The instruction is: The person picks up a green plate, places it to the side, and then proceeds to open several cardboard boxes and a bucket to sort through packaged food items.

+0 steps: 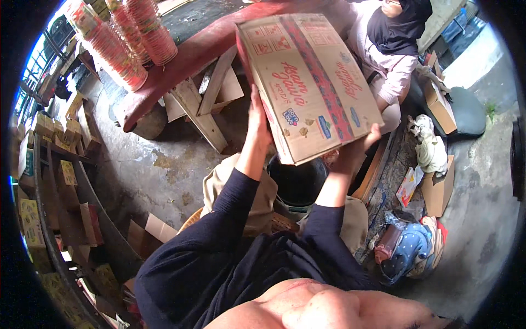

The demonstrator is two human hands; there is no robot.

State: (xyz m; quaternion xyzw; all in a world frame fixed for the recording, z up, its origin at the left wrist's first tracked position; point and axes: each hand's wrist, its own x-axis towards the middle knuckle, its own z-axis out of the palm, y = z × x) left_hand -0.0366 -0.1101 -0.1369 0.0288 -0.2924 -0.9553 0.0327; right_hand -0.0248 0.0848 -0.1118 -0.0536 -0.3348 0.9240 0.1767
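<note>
A large cardboard box (309, 88) with red print and a strip of dark patterned tape is held up in front of me, tilted. My left hand (259, 120) presses flat along its left side, the fingers partly hidden behind it. Under the near right corner, my right hand (364, 143) grips the box, with its fingertips showing at the edge. Below the box, between my knees, is a black bucket (296, 183). The inside of the bucket is mostly dark.
Stacked printed paper cups (109, 49) stand on the red-edged table (181, 66) ahead. Another person (378, 55) sits just beyond the box. On the right lie a bundle of cloth (419, 247) and an open carton (438, 189). Boxes line a rack (60, 192) at the left.
</note>
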